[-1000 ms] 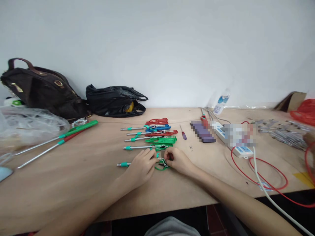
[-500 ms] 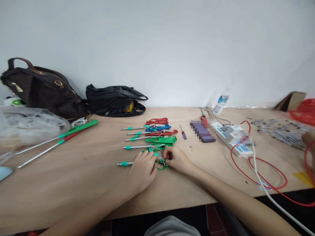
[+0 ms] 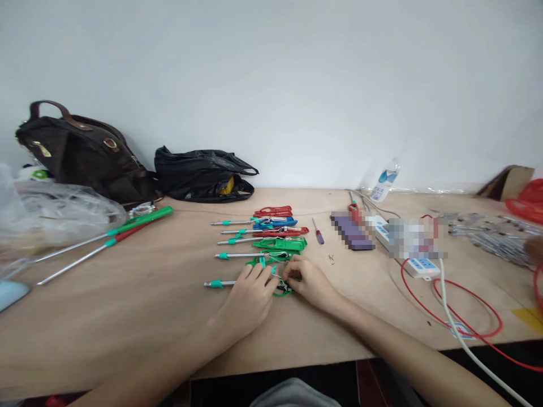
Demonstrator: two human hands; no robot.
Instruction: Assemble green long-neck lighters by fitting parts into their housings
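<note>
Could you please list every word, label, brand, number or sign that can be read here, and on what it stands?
No text can be read with certainty.
Bottle: printed label with a blue design; lettering too small and blurred.
Power strip: any markings are too small to read.
Blue-and-white sticker: partly under cables, too small to read.
Rod-and-handle pieces: no lettering can be made out.
</note>
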